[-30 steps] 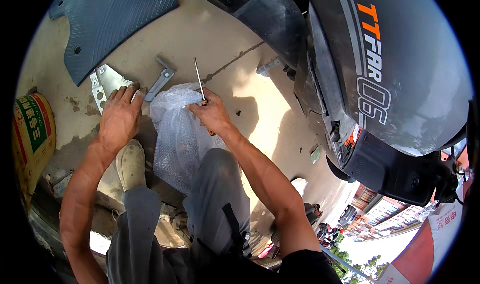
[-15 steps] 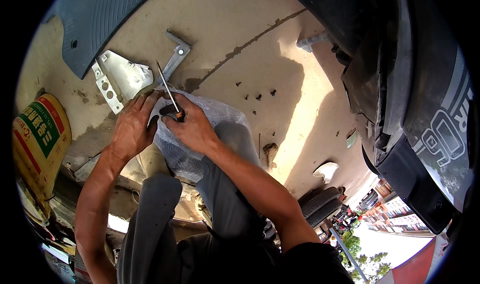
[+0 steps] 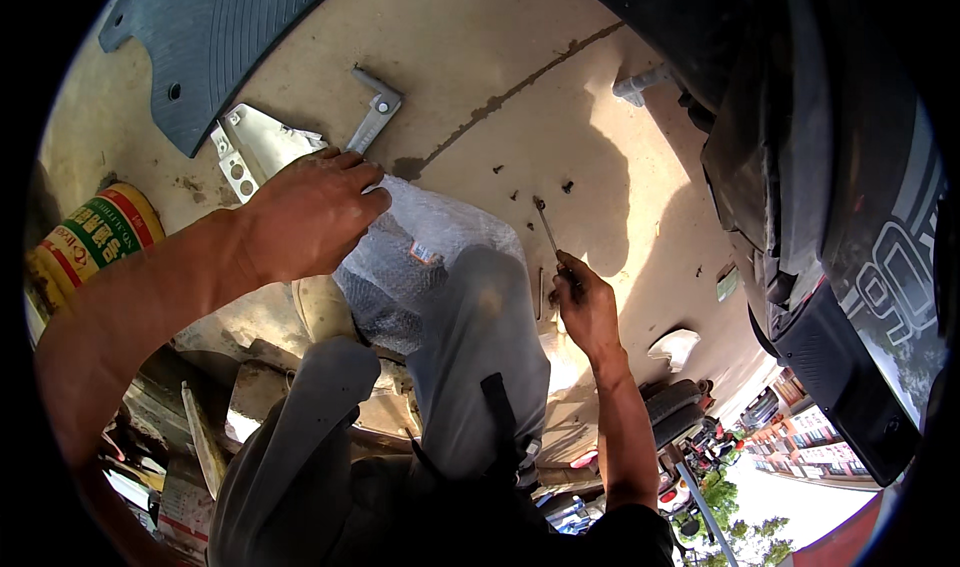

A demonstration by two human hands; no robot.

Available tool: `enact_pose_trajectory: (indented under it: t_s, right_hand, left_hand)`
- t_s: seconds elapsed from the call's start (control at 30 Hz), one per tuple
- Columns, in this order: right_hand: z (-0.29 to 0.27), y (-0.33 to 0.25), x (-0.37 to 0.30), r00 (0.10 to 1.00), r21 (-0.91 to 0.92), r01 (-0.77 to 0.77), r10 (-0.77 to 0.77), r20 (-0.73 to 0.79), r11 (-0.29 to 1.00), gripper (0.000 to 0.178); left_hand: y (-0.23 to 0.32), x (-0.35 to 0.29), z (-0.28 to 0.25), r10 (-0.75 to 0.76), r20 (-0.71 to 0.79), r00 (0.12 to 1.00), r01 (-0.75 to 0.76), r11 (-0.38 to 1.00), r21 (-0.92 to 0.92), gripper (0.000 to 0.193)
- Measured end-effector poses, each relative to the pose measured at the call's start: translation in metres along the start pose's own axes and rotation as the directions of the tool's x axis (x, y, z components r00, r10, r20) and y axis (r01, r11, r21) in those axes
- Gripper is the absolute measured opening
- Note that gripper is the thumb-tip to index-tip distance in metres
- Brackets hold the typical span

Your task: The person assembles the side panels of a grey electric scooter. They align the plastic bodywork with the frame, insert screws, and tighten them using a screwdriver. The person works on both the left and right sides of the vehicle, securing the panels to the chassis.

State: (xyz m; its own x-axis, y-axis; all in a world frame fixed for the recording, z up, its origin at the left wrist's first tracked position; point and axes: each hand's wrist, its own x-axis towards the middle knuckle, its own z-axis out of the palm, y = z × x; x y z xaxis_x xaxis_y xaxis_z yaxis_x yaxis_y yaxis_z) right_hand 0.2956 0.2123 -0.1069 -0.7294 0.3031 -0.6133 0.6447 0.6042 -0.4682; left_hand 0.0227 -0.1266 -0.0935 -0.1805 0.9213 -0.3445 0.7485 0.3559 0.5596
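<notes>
In my right hand [image 3: 588, 312] is a screwdriver [image 3: 550, 233], its handle closed in the fingers. The tip meets one of several small dark screws [image 3: 567, 187] lying on the floor. A bubble-wrapped package [image 3: 440, 217] with a small orange-and-white label rests against my knee. My left hand [image 3: 320, 207] is curled at its upper left edge; the fingertips' inner side is hidden. Just beyond that hand are a white metal bracket [image 3: 265, 139] with round holes and a grey metal lever [image 3: 376, 115], partly covered by the fingers.
A ribbed dark plastic panel [image 3: 215, 47] lies at the far left. A yellow, red and green bucket [image 3: 105, 232] stands at the left. The dark vehicle bodywork [image 3: 860, 227] rises on the right. A white curved piece [image 3: 675, 347] and a tyre [image 3: 680, 412] are at the lower right.
My right hand has left the package's edge and reached right with the screwdriver, down to the floor screws. My left hand has stayed by the package, now turned more over its edge.
</notes>
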Motion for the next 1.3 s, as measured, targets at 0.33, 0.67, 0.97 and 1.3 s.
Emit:
enact_pose_trajectory:
  t_s: [0.33,0.67,0.97,1.3]
  right_hand:
    - [-0.025,-0.042,0.023,0.993,-0.161,0.051,-0.033,0.114,0.986,0.039]
    - [-0.005,-0.017,0.003,0.998,-0.123,-0.022,0.029,0.060,0.992,0.043]
    - [0.006,0.008,-0.015,0.916,0.390,-0.391,0.308,0.258,0.834,0.056]
    - [0.029,-0.031,-0.051,0.990,0.463,-0.017,-0.051,0.134,0.886,0.057]
  left_hand:
    - [0.036,0.197,0.140,-0.284,-0.260,0.923,0.199,0.930,-0.309,0.018]
    - [0.046,0.190,0.148,-0.169,-0.361,0.917,0.150,0.985,-0.083,0.017]
    - [0.046,0.168,0.158,-0.383,-0.554,0.739,0.211,0.913,-0.349,0.021]
    - [0.074,0.139,0.113,-0.729,-0.150,0.669,-0.594,-0.403,-0.696,0.011]
